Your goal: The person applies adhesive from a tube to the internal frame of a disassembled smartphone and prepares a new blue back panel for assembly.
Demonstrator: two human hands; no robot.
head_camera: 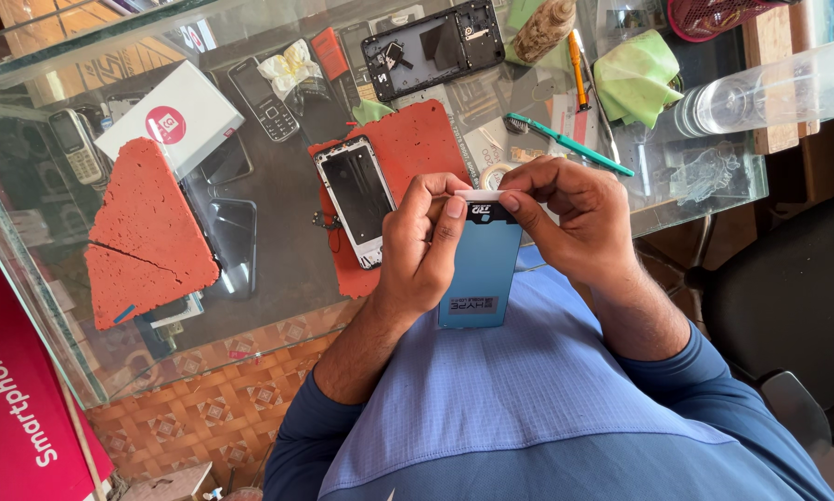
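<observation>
Hands [423, 246] [575, 218] around flat, glossy blue packet [480, 274]

Bright daylight, sharp, glare on glass [278, 195]

Left hand [423, 243]: fingers curled, thumb tip pressed inward (wrist bent toward the chest).
Right hand [570, 215]: fingers arched, thumb and forefinger pinched beside the left thumb.

Glass counter [250, 306], red foam pads [148, 223], phone frame [356, 197], open phone back [433, 48], green cloth [635, 76], toothbrush [570, 144], white box [171, 116], keypad phone [264, 99]
</observation>
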